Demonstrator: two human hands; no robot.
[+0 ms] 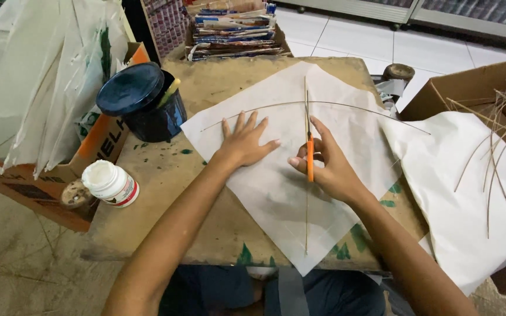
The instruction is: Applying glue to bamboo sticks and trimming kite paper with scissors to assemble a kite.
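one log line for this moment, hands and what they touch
left hand: flat on paper | right hand: holds orange tool at upright stick | bowed stick: across paper | dark tub, white jar: left

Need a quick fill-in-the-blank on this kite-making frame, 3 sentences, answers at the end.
1. The left hand lies flat, palm down, on the white ____ sheet.
2. The right hand grips a tool with an ____ handle.
3. The dark blue pot stands to the ____ of the sheet as the camera sees it.

Missing words: paper; orange; left
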